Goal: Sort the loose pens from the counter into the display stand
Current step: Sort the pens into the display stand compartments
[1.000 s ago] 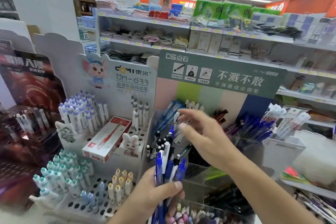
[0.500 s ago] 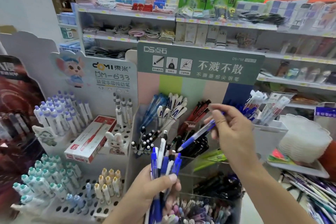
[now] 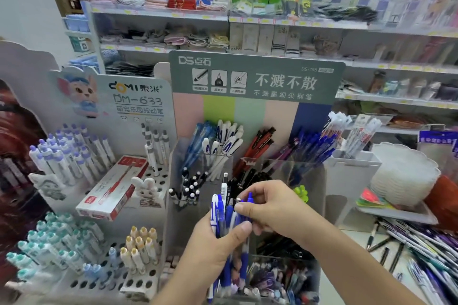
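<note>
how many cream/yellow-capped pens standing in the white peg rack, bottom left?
About 8, blurry so some may be hidden: cream-capped pens stand clustered at the lower right corner of the white peg rack, three in the back row, the rest in front.

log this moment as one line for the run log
left hand: grips bunch of blue pens | right hand: fingers pinch one pen top | display stand: behind hands
</note>
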